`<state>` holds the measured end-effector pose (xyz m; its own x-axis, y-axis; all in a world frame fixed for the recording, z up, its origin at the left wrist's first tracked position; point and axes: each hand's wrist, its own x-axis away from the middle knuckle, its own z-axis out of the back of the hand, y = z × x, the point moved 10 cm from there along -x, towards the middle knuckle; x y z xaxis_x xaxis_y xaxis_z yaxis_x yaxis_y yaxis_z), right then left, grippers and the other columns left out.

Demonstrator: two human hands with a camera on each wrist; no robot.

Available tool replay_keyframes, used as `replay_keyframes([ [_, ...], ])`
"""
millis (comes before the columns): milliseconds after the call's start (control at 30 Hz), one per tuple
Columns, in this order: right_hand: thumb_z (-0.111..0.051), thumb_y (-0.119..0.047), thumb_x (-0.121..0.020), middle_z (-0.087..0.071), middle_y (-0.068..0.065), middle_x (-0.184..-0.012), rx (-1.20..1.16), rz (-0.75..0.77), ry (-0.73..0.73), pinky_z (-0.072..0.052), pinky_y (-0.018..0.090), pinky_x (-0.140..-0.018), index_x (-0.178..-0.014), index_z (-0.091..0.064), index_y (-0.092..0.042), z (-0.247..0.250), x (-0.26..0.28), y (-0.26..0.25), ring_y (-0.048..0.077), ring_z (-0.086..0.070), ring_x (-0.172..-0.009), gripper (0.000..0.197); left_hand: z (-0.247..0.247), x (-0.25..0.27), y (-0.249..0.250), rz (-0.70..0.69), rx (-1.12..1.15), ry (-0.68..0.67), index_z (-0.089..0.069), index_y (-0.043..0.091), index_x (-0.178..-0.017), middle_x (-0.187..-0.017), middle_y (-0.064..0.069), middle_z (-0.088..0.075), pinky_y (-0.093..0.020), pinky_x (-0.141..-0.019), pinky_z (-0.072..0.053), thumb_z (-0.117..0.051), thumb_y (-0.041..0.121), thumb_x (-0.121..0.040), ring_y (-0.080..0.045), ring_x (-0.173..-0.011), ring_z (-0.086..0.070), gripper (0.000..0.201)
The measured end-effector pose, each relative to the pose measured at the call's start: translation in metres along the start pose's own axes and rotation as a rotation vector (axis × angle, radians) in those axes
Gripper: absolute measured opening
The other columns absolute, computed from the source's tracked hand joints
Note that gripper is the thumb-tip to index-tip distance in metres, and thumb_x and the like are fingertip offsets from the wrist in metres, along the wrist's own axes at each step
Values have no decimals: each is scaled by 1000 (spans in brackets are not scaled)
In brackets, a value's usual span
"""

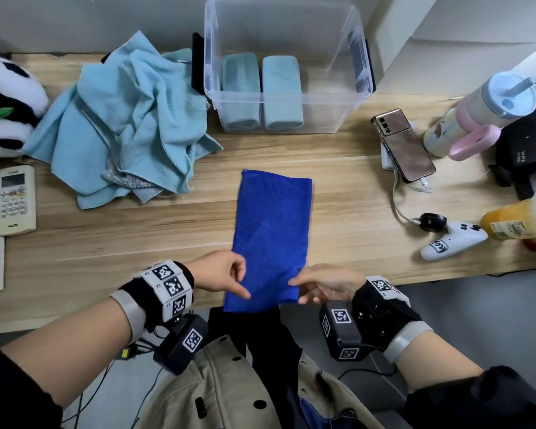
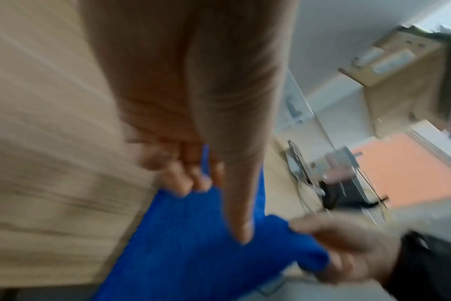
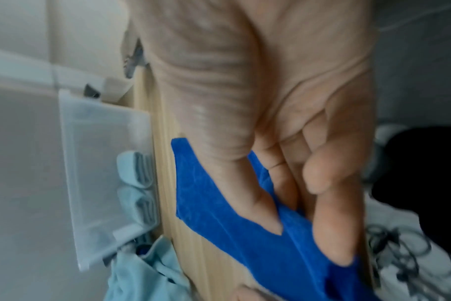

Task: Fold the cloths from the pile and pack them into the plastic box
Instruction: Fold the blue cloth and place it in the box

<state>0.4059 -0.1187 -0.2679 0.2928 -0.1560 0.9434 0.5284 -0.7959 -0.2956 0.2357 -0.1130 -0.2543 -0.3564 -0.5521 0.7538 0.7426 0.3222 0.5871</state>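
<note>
We have the plastic box (image 1: 287, 97) at the back middle of the table (image 1: 338, 187), two folded cloths (image 1: 262, 91) side by side inside it. Left of the box, the cloth pile (image 1: 127, 119); further left, a plush toy (image 1: 7, 103), a remote (image 1: 15, 199) in front of it. Ahead of the box lies a long folded cloth (image 1: 271, 236), its near end overhanging the table edge between our left hand (image 1: 222, 274) and right hand (image 1: 325, 283). To the right: phone (image 1: 404, 144), tumbler (image 1: 483, 109), bottle (image 1: 520, 216), game controller (image 1: 452, 241).
</note>
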Motion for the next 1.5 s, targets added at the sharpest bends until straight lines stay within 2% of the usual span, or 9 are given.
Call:
replay_keyframes([
  [100, -60, -17, -88, -58, -4, -54, -192, -35, -16, -35, 10, -33, -79, -51, -15, -4, 2, 0, 4, -61, -45, 13, 4, 6, 46, -316, -64, 178, -52, 28, -91, -95, 9, -49, -11, -80, -36, -84, 45, -57, 0, -88, -46, 50],
  [267, -60, -22, -89, -57, -4, -51, -349, -34, -12, -36, 9, -32, -74, -51, -15, -6, 5, -12, 2, -57, -43, 19, -9, -7, 57, -305, -188, 246, -40, 26, -128, -127, 5, -44, -30, -99, -39, -73, 52, -64, -12, -117, -44, 77],
  [433, -61, -23, -88, -59, -4, -50, -380, 8, 53, -38, 9, -34, -71, -52, -14, 9, 2, -21, 2, -56, -41, 21, 12, -15, 35, -204, 63, 320, -64, 16, -101, -98, -3, -70, -31, -84, -49, -55, 2, -78, -21, -95, -65, 29],
  [667, -58, -12, -87, -62, 3, -82, 40, 108, 283, -46, 20, -52, -100, -53, -8, 39, 14, -35, 12, -58, -65, 15, 30, -13, 22, -220, 198, 322, -71, 13, -99, -97, -1, -72, -27, -86, -46, -56, 10, -90, -14, -93, -64, 18],
  [900, -76, -19, -66, -49, -6, -124, 797, 649, 432, -32, 25, -100, -132, -44, -34, 18, 12, -84, 13, -42, -114, 75, 32, -15, 26, -224, 225, 288, -53, -3, -71, -64, -4, -45, -31, -63, -33, -56, 30, -90, -12, -62, -39, 38],
  [1033, -79, -18, -71, -60, -9, -90, 434, 660, 319, -38, 21, -91, -123, -49, -27, 12, 7, -85, 10, -55, -95, 61, 32, -12, 31, -266, 202, 248, -52, 0, -69, -64, -2, -45, -29, -64, -33, -54, 28, -92, -11, -63, -39, 37],
  [1233, -84, -21, -66, -41, -4, -130, 609, 632, 301, -37, 23, -97, -144, -23, -30, 11, 6, -94, 11, -44, -112, 100, 30, -8, 39, -288, 60, 235, -57, 23, -75, -71, 12, -54, -24, -73, -37, -50, 21, -95, 0, -68, -45, 21],
  [1333, -82, -19, -68, -46, -2, -122, 644, 561, 211, -40, 26, -97, -147, -16, -31, 6, 4, -98, 12, -46, -111, 103, 28, -6, 45, -297, 2, 210, -65, 20, -110, -99, 16, -63, -17, -85, -38, -47, 15, -96, 1, -90, -52, 24],
  [1500, -79, -14, -72, -60, 1, -83, 553, 544, 146, -49, 31, -75, -111, -59, -9, 6, 2, -101, 17, -56, -76, 44, 31, -5, 49, -317, -38, 190, -61, 16, -120, -119, 7, -64, -17, -94, -38, -47, 12, -95, -7, -107, -55, 29],
])
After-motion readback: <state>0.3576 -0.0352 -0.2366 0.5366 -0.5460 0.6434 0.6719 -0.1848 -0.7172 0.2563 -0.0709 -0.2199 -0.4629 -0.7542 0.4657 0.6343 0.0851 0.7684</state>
